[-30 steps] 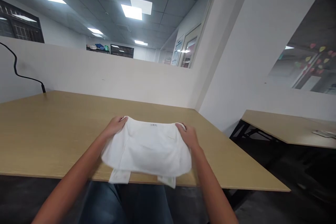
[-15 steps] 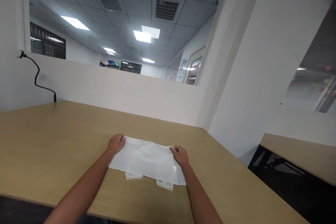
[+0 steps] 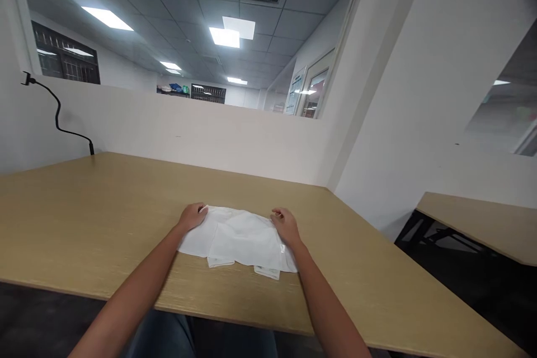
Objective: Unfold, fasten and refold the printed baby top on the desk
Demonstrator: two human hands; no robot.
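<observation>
A folded white cloth (image 3: 243, 238) lies flat on the wooden table in front of me, its long side running left to right. Two small folded flaps stick out from under its near edge. At its far left corner, my left hand (image 3: 193, 216) is closed, with the fingertips curled over the edge. My right hand (image 3: 286, 226) rests by the far right corner, fingers loosely bent and slightly apart, the palm side over the cloth's right edge. Light creases run across the top layer.
The table (image 3: 104, 207) meets a white wall (image 3: 235, 148) at the back. A black gooseneck holder (image 3: 59, 117) stands at the far left. To the right is another table (image 3: 474, 224) with dark legs, beyond a gap. A window (image 3: 176, 39) shows ceiling lights.
My right fingers have loosened from the cloth's far right corner. My left hand stays at the far left corner. The view has tilted down, showing more of my lap.
</observation>
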